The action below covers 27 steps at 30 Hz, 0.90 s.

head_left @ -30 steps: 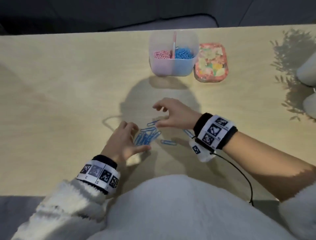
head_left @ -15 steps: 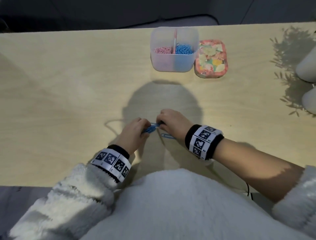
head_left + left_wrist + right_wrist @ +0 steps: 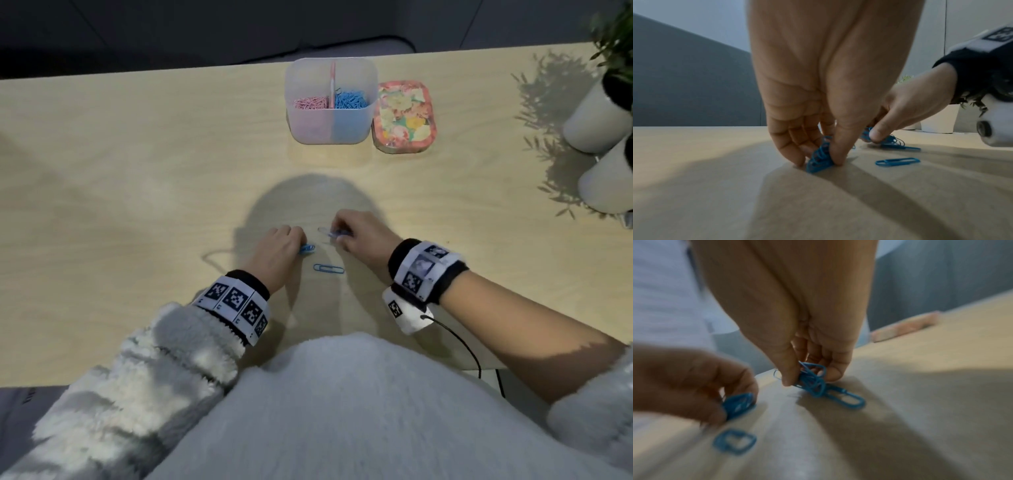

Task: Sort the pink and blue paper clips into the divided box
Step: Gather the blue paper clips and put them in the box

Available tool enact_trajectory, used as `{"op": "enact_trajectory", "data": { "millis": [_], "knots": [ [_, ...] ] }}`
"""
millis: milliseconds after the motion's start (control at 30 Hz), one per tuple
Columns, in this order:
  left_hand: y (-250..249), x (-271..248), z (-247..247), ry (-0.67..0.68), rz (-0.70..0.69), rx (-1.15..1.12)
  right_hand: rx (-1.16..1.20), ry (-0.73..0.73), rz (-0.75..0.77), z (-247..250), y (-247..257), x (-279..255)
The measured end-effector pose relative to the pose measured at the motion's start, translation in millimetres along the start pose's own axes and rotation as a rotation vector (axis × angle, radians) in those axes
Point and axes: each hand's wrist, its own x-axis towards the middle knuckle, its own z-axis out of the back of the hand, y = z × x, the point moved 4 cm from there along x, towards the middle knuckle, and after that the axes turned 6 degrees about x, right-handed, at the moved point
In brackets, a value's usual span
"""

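My left hand (image 3: 281, 246) (image 3: 818, 155) pinches a small bunch of blue paper clips (image 3: 819, 160) (image 3: 306, 249) against the wooden table. My right hand (image 3: 356, 236) (image 3: 807, 374) grips another bunch of blue clips (image 3: 813, 382) (image 3: 334, 234) just to the right, low over the table. One loose blue clip (image 3: 328, 268) (image 3: 897, 161) (image 3: 734, 442) lies flat between the hands, nearer to me. The translucent divided box (image 3: 330, 128) stands at the far middle, with pink clips (image 3: 310, 102) in its left half and blue clips (image 3: 351, 100) in its right half.
A flowered lid or tin (image 3: 404, 116) lies right beside the box on its right. Two white plant pots (image 3: 596, 120) stand at the far right edge. A thin dark cable (image 3: 459, 342) runs from my right wrist toward the table's near edge.
The spread pile of blue clips has been gathered into two bunches, one in each hand. The hands met and have now drawn slightly apart, leaving one clip on the table.
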Motion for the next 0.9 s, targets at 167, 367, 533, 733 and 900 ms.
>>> {"op": "enact_trajectory", "data": {
  "millis": [167, 367, 533, 733, 900],
  "knots": [
    [1.8, 9.1, 3.7, 0.016, 0.033, -0.165, 0.643, -0.111, -0.237, 30.7, -30.9, -12.0],
    [16.1, 19.5, 13.1, 0.056, 0.316, -0.862, 1.356, -0.163, -0.557, 38.6, -53.5, -25.6],
    [10.2, 12.1, 17.8, 0.121, 0.244, -0.94, 0.485, -0.249, -0.285, 30.7, -52.1, -36.9],
    [14.8, -6.1, 8.1, 0.089, -0.017, -0.323, -0.19, -0.031, -0.187, 7.6, -35.1, -56.3],
    [13.6, -4.3, 1.7, 0.102, -0.042, -0.278, 0.008, -0.182, -0.208, 4.4, -36.4, -46.6]
  ]
}}
